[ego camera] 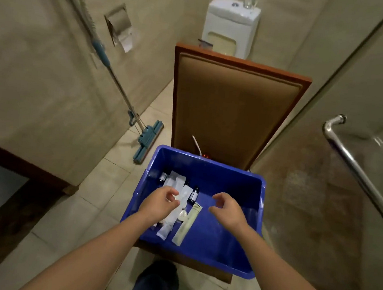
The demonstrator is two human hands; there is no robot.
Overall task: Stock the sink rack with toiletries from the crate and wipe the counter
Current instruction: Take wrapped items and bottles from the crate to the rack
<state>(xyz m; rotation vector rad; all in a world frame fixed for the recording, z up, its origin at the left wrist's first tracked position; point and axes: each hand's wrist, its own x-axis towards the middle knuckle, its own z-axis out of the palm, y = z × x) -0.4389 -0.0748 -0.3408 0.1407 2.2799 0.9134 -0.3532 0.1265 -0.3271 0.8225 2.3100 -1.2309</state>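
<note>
A blue plastic crate (229, 176) rests on the seat of a padded brown chair (232, 102). Inside it lie several white sachets (177, 181), two small dark bottles (193, 194), a round white item (182, 213) and a long pale packet (187, 226). My left hand (160, 203) is inside the crate over the sachets, fingers curled and touching them; whether it grips one I cannot tell. My right hand (227, 209) hovers over the bare blue floor of the crate, fingers apart and holding nothing. Neither sink rack nor counter is in view.
A blue flat mop (147, 140) leans on the left wall, its head on the tiled floor. Behind the chair stands a white toilet (231, 24). At the right is a glass shower door with a chrome handle (356, 170). A dark wooden ledge (20, 163) sits at the left.
</note>
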